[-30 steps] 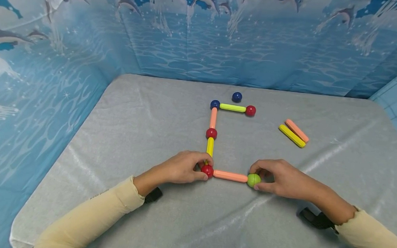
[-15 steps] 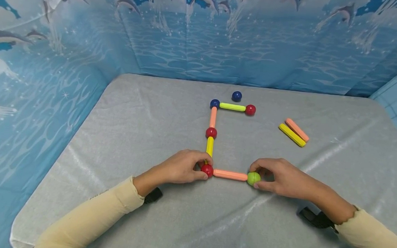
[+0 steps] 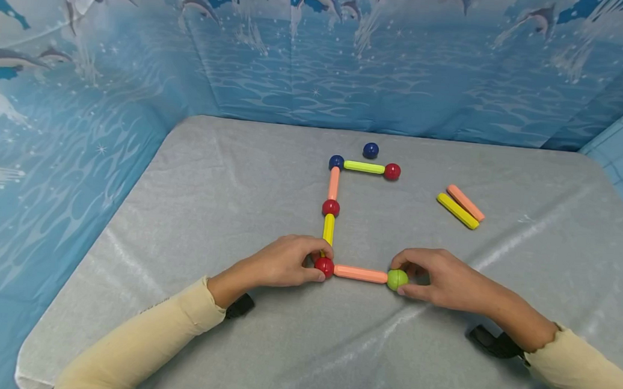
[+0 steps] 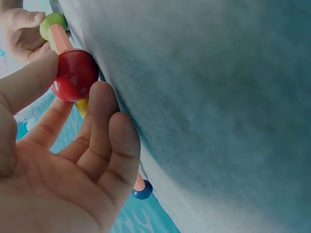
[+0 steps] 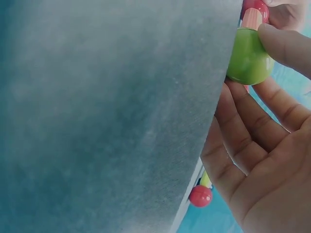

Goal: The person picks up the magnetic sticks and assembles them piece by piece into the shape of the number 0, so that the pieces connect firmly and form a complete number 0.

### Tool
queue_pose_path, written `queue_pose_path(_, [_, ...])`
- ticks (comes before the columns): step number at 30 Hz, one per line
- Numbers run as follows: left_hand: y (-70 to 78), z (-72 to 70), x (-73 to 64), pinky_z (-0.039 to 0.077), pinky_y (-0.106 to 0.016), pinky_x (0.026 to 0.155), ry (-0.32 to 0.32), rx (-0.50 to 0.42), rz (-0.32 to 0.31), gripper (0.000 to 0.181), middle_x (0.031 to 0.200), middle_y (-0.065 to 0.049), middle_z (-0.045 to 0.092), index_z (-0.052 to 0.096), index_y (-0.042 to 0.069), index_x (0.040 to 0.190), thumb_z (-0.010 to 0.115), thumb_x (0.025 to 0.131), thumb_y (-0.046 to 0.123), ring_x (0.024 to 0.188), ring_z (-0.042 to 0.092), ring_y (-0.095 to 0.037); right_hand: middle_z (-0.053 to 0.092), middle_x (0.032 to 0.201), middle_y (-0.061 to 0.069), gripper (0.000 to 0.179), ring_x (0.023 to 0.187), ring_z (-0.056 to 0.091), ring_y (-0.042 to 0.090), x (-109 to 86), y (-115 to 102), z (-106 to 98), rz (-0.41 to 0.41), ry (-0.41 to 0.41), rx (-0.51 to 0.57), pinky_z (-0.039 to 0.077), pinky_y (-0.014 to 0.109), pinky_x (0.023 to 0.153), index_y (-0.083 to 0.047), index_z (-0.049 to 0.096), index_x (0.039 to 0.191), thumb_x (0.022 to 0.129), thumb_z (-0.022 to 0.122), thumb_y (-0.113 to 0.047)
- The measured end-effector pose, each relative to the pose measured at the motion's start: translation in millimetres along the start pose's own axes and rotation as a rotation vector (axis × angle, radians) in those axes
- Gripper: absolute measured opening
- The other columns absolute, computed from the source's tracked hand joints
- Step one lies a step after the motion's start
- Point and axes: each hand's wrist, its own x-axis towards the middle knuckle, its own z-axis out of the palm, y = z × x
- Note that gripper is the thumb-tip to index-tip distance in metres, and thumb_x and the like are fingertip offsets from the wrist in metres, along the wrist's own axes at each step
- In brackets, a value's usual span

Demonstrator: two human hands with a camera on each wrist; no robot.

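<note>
My left hand [image 3: 290,262] pinches a red ball [image 4: 77,75] between thumb and fingers at the near left corner of a stick-and-ball chain. A pink stick [image 3: 361,274] runs from that ball to a green ball [image 5: 249,57], which my right hand [image 3: 438,280] pinches with thumb and fingers. From the left-hand ball a yellow stick [image 3: 329,227] leads away to a second red ball [image 3: 331,208]. Beyond it come another pink stick [image 3: 334,184], a blue ball [image 3: 336,162], a yellow-green stick [image 3: 364,167] and a red end ball [image 3: 392,171].
A loose blue ball [image 3: 370,150] lies behind the yellow-green stick. To the right, a loose yellow stick [image 3: 458,211] and a loose pink stick [image 3: 465,202] lie side by side on the grey cloth-covered table [image 3: 225,182]. A dolphin-print curtain [image 3: 319,86] hangs behind the table.
Both hands keep their hold on the red and green balls, and the chain keeps its shape. Only a very slight shift of the whole view shows.
</note>
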Motion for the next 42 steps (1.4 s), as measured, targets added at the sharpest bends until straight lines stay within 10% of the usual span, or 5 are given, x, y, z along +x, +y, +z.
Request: queue_pose_path(42, [2.7, -2.5, 4.3, 0.049, -0.024, 0.073, 0.019, 0.006, -0.009, 0.026, 0.099, 0.004, 0.068, 0.068, 0.019, 0.113, 0.075, 0.088, 0.021, 0.086, 0.058, -0.012, 0.066, 0.100, -0.015, 0.028, 0.084, 0.059, -0.003, 2.5, 0.0, -3.5, 0.026, 0.013, -0.001, 0.054, 0.023, 0.077, -0.025, 0.065, 0.110, 0.086, 0.077, -0.021])
